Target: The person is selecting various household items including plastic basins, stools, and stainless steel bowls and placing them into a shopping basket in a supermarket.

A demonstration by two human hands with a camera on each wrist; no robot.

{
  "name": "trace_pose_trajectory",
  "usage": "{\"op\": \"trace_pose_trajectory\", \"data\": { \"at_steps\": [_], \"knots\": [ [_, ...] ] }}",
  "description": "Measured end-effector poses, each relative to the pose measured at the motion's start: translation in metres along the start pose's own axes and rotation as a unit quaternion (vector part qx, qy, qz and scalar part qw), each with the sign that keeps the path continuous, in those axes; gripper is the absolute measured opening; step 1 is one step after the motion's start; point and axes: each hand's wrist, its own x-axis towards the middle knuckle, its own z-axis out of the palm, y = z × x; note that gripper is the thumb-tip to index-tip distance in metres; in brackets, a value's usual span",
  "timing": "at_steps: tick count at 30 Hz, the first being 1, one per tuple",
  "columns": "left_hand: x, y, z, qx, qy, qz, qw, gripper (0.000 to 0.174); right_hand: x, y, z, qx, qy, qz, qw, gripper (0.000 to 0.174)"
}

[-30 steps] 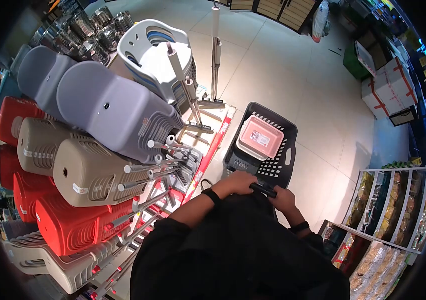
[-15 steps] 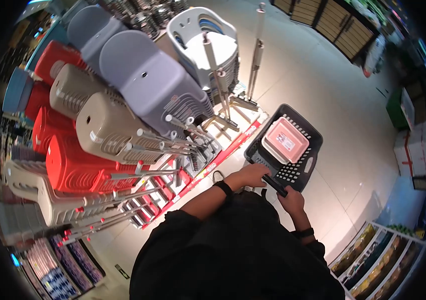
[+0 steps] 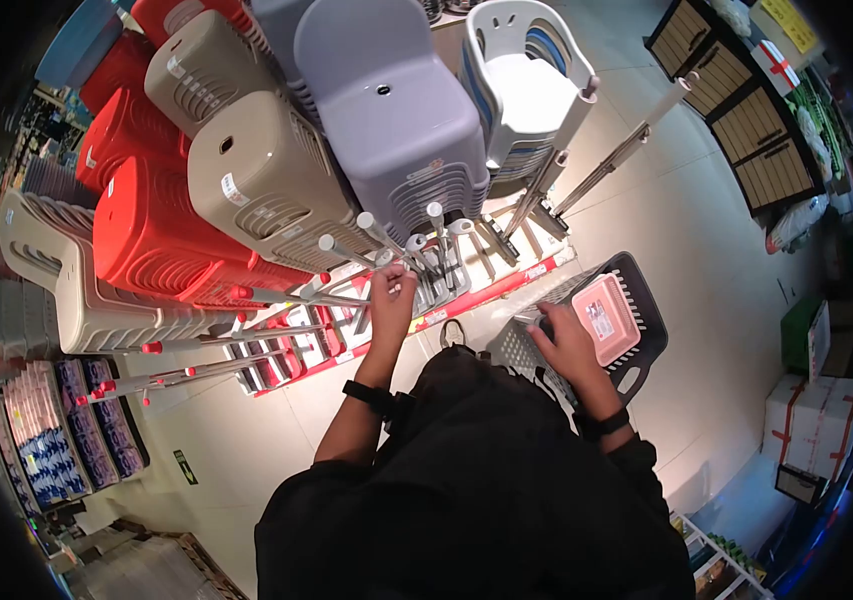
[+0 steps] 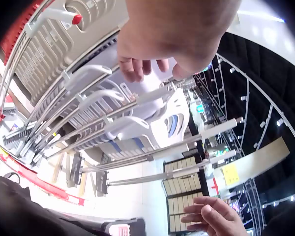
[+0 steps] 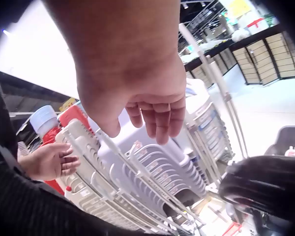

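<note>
My left hand point(image 3: 391, 298) is raised by the grey handles of several long poles point(image 3: 366, 222), fingers loosely bent with nothing visibly held. Those handles point(image 4: 125, 124) lie below the same hand point(image 4: 174, 37) in the left wrist view. My right hand point(image 3: 571, 350) hovers with relaxed fingers over the near side of a dark perforated basket point(image 3: 649, 318), which bears a pink tray point(image 3: 607, 318). Seen from the right wrist, this hand point(image 5: 137, 93) hangs empty, and a blurred black object point(image 5: 260, 182) is at lower right.
Stacked purple point(image 3: 396, 110), beige point(image 3: 256, 165) and red point(image 3: 151, 225) stools stand at the left, white chairs point(image 3: 526, 90) behind. A red-edged rack base point(image 3: 506, 285) borders the tiled floor point(image 3: 706, 250). Cabinets point(image 3: 736, 110) and taped boxes point(image 3: 816, 425) are to the right.
Both hands have let go of the black handle. The left has moved left and up to the poles; the right has opened over the basket. The head view has turned, shifting the shelves.
</note>
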Motion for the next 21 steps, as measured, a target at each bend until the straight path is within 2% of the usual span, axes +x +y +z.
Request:
{"op": "trace_pose_trajectory", "data": {
  "at_steps": [1, 3, 6, 7, 9, 10, 11, 13, 14, 17, 18, 19, 21],
  "knots": [
    [0.003, 0.017, -0.004, -0.011, 0.021, -0.015, 1.000, 0.042, 0.019, -0.008, 0.008, 0.011, -0.022, -0.017, 1.000, 0.045],
    [0.017, 0.011, -0.009, -0.014, 0.071, -0.007, 0.997, 0.052, 0.052, -0.025, 0.026, 0.010, -0.057, -0.051, 0.997, 0.049],
    [0.038, 0.017, -0.004, -0.017, 0.103, 0.025, 0.994, 0.060, 0.094, -0.045, 0.059, -0.010, -0.091, -0.097, 0.991, 0.053],
    [0.049, 0.008, -0.004, -0.018, 0.108, 0.020, 0.994, 0.060, 0.108, -0.051, 0.069, -0.017, -0.103, -0.125, 0.987, 0.056],
    [0.069, -0.010, -0.004, -0.033, 0.047, 0.014, 0.998, 0.061, 0.132, -0.063, 0.089, -0.026, -0.129, -0.134, 0.982, 0.058],
    [0.076, -0.010, -0.004, -0.006, 0.033, 0.023, 0.999, 0.052, 0.144, -0.068, 0.097, -0.035, -0.147, -0.142, 0.978, 0.060],
    [0.080, -0.010, -0.002, -0.006, 0.040, 0.018, 0.999, 0.052, 0.155, -0.073, 0.104, -0.034, -0.156, -0.145, 0.976, 0.060],
    [0.084, -0.016, 0.003, 0.009, 0.025, -0.020, 0.999, 0.040, 0.174, -0.079, 0.117, -0.092, -0.205, -0.110, 0.968, 0.061],
    [0.083, -0.019, 0.004, 0.016, 0.019, -0.039, 0.999, 0.033, 0.179, -0.079, 0.122, -0.094, -0.190, -0.116, 0.970, 0.058],
    [0.081, -0.022, 0.010, 0.052, 0.053, -0.055, 0.996, 0.035, 0.199, -0.074, 0.142, -0.155, -0.196, -0.095, 0.964, 0.049],
    [0.079, -0.020, 0.011, 0.100, 0.058, -0.061, 0.991, 0.042, 0.206, -0.075, 0.147, -0.194, -0.229, -0.086, 0.950, 0.038],
    [0.078, -0.019, 0.013, 0.100, 0.065, -0.066, 0.991, 0.042, 0.211, -0.074, 0.150, -0.195, -0.236, -0.091, 0.948, 0.038],
    [0.075, -0.011, 0.016, 0.148, 0.025, -0.129, 0.980, 0.042, 0.216, -0.075, 0.156, -0.233, -0.294, -0.057, 0.925, 0.034]
  ]
}}
